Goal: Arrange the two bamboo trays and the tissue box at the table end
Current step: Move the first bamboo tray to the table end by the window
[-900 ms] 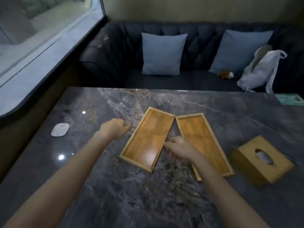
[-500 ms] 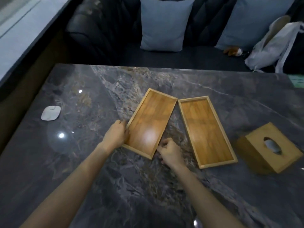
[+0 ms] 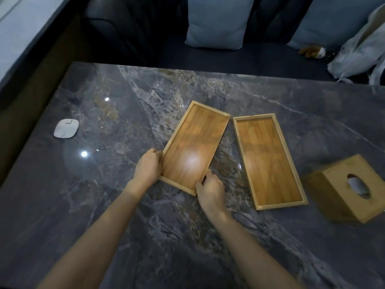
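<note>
Two shallow bamboo trays lie flat on the dark marble table. The left tray is angled, its far end leaning right. My left hand grips its near left corner, and my right hand grips its near right corner. The right tray lies beside it, untouched, with a narrow gap between them. A bamboo tissue box with an oval slot and a tissue showing stands right of the trays.
A small white rounded device lies at the table's left. Behind the far table edge runs a dark sofa with two pale blue cushions, a small plush toy and a white bag. A window ledge is at far left.
Both hands slid down the left tray's long sides to its near corners and closed on them. The view has tilted downward and nearer. The trays and the box have stayed put.
</note>
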A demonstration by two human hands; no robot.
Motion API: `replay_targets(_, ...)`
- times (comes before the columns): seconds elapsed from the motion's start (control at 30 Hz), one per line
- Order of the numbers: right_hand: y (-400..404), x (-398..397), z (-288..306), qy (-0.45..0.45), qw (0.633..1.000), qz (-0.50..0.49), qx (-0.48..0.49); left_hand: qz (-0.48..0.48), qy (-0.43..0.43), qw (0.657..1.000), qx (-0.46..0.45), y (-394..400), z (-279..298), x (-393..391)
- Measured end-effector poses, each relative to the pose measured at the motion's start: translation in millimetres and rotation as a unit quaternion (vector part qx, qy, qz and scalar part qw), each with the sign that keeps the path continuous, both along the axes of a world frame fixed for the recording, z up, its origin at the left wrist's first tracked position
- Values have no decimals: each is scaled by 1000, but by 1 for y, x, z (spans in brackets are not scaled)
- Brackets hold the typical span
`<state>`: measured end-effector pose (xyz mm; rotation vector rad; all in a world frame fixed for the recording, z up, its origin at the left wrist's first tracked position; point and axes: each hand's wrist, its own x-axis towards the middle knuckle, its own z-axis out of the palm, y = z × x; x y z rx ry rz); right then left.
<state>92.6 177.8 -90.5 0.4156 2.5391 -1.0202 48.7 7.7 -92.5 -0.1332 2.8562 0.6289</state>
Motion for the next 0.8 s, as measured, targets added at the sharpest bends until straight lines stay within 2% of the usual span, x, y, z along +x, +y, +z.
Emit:
replay_targets(0.13, 4, 5, 2, 21, 997, -48, -63, 13, 6, 1000, -3, -3, 2, 9)
replay_targets(0.27, -5, 6, 9, 4, 987, -121, -109, 19, 6, 1000, 0, -12, 7, 19)
replay_targets(0.4, -30, 15, 15, 23, 991, -97, -94, 19, 14, 1000, 0, -41, 17, 28)
replay_targets(0.57, -84, 29, 24, 22, 983, -95, -158, 41, 21, 999, 0, -99, 29, 47)
replay_targets(0.8, -175, 40, 25, 22, 986, -65, -154, 66, 28, 997, 12, -192, 36, 67)
